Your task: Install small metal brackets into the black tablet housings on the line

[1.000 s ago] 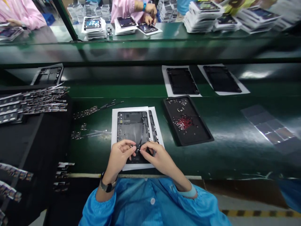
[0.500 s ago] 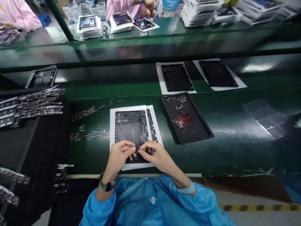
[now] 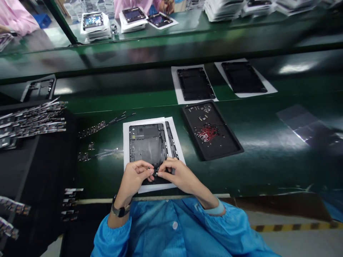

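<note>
Left hand (image 3: 136, 176) and right hand (image 3: 178, 175) pinch a small dark component (image 3: 155, 172) over an open tablet housing (image 3: 146, 146).
From here I see the housing lying on white paper (image 3: 126, 142), a black tray (image 3: 223, 146) of small red-and-white parts (image 3: 207, 133) to its right, two black tablet shells (image 3: 196, 84) beyond, and circuit strips (image 3: 52, 123) heaped at left.

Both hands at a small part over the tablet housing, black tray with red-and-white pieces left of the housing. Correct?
Wrong side: head view shows the black tray right of the tablet housing. Left hand and right hand are at a small part, as stated.
</note>
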`<state>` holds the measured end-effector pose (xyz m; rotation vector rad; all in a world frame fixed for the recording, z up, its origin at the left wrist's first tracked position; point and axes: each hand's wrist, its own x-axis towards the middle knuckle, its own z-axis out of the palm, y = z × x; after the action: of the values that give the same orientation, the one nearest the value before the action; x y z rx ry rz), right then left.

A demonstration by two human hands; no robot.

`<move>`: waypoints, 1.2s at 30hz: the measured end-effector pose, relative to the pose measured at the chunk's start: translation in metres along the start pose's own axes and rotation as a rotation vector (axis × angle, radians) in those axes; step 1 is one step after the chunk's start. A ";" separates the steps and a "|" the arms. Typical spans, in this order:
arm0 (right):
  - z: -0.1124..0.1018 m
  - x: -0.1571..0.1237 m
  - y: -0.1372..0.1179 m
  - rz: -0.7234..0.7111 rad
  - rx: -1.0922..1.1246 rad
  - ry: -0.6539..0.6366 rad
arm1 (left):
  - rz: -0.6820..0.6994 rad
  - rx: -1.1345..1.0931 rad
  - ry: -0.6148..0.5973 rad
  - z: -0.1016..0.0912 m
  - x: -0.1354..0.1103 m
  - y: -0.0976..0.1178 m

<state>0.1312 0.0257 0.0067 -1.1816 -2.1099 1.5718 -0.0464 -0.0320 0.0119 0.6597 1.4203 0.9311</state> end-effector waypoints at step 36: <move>-0.103 0.008 -0.002 -0.132 -0.210 0.259 | 0.434 1.310 0.026 -0.063 0.138 0.111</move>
<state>0.1900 0.1016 0.0460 -1.2087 -2.1665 1.0973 -0.1363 0.1324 0.0293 1.9708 1.8589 0.1813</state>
